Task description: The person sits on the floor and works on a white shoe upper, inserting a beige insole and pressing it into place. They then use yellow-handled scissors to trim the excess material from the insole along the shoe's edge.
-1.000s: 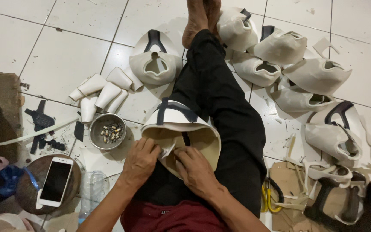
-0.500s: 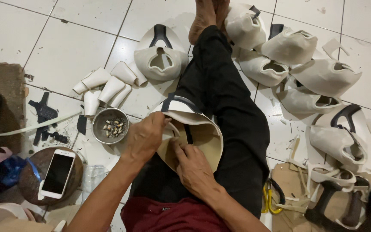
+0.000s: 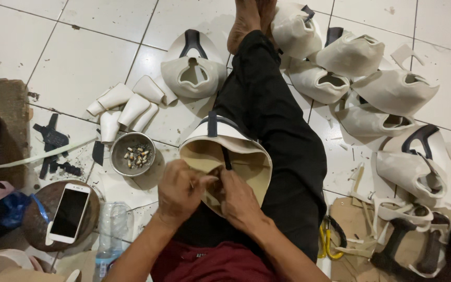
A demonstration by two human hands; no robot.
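Note:
A cream shoe upper (image 3: pixel 238 154) with a black strip lies open on my lap, its tan lining facing up. My left hand (image 3: pixel 179 190) pinches its near edge with closed fingers. My right hand (image 3: pixel 240 201) presses on the lining just beside the left hand, fingers bent onto the material. Both hands touch at the upper's inner rim. My legs in black trousers (image 3: pixel 277 120) stretch away across the white tiled floor, bare feet (image 3: pixel 249 18) at the top.
Several more cream uppers (image 3: pixel 351 78) lie right of my legs, one (image 3: pixel 193 68) to the left. Small white pieces (image 3: pixel 126 107), a metal bowl (image 3: pixel 132 153), a phone (image 3: pixel 70 211) on a round block, a plastic bottle (image 3: pixel 111 235) and yellow-handled pliers (image 3: pixel 327 240) sit nearby.
My left hand dropped from the upper's top rim back to its near edge. The upper tipped more open toward me, and my right hand shifted slightly along the lining.

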